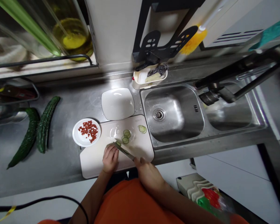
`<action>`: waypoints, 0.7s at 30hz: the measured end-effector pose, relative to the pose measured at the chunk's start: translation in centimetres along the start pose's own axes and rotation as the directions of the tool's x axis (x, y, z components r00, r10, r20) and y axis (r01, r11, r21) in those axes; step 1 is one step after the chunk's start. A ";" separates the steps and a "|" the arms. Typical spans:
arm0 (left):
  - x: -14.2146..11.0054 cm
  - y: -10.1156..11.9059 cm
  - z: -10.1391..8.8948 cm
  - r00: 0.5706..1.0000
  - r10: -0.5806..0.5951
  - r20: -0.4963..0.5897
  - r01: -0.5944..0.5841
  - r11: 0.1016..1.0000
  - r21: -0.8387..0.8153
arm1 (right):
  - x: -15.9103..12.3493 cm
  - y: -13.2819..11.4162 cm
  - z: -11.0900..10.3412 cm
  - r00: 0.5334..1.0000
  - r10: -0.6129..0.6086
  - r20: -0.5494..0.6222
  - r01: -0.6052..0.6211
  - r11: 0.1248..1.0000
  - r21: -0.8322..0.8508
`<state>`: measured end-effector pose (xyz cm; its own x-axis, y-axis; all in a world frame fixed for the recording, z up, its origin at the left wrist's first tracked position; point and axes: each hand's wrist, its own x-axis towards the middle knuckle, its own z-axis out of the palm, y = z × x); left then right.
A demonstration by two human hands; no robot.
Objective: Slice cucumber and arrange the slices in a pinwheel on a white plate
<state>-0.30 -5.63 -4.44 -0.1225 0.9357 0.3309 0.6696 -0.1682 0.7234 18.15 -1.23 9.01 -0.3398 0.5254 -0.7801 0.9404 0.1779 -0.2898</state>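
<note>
My right hand [143,169] is closed round the handle of a knife [125,151], its blade slanting up and left across the white cutting board [95,165]. Curled beside the blade's tip, the fingers of my left hand [110,158] are closed on a cucumber piece, mostly hidden under them. A cut cucumber slice [118,143] shows against the blade. Several thin cucumber slices [126,137] lie just beyond the knife on the wet board. More cucumber trimmings [142,129] sit near the board's right corner.
A round white plate [76,137] with chopped red bits overlaps the board's left edge. Behind the board is a square white plate [118,104]. Two whole cucumbers [45,127] lie left. A steel sink [175,124] with a dark faucet [238,70] is right; a sponge caddy [149,83] stands behind.
</note>
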 end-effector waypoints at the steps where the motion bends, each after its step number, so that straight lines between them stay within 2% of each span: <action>1: 0.0 0.0 0.0 1.000 0.002 -0.003 -0.002 1.000 -0.003 | 0.0 -0.1 -0.1 1.000 0.001 0.002 -0.001 1.000 -0.002; 21: -0.1 -0.1 0.0 1.000 -0.014 0.010 0.015 0.999 -0.031 | 0.8 -0.6 -0.5 1.000 -0.015 -0.003 0.015 1.000 -0.023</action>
<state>-0.38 -5.66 -4.57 -0.1248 0.9410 0.3146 0.6446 -0.1642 0.7467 17.33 -0.49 8.83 -0.3538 0.5248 -0.7742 0.9353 0.2048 -0.2886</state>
